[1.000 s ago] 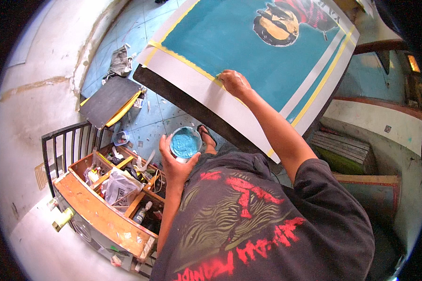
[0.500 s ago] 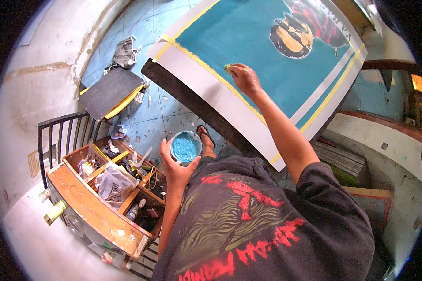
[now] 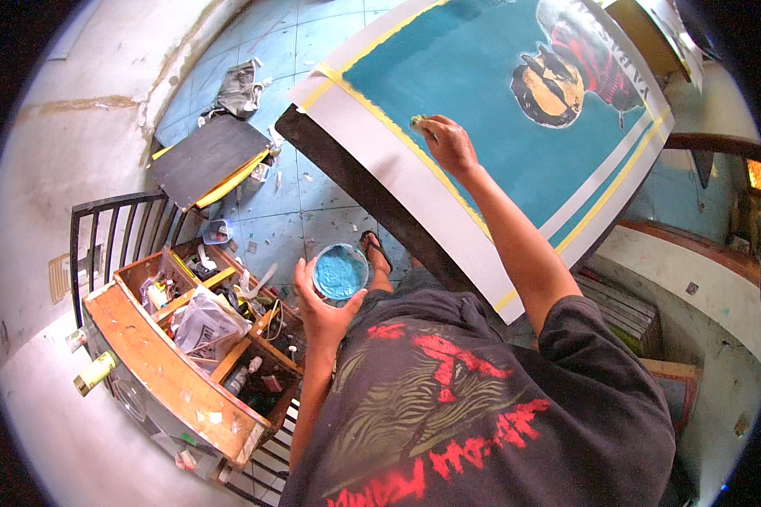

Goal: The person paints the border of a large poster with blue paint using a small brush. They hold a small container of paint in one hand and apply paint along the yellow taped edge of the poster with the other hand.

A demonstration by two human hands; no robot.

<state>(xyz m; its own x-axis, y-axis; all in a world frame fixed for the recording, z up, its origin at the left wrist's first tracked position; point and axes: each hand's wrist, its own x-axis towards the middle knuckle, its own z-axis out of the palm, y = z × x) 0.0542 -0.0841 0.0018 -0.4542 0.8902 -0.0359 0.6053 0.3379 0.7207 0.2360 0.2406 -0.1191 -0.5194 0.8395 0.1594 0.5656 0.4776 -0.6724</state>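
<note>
Since the earliest frame, the right hand has shifted off the yellow tape and over the teal area of the painted sheet. It pinches a small yellow-green piece, which pokes out just left of its fingertips; whether that touches the sheet, I cannot tell. Lower down, the left hand grasps a tub of blue paint around its side, well apart from the piece.
</note>
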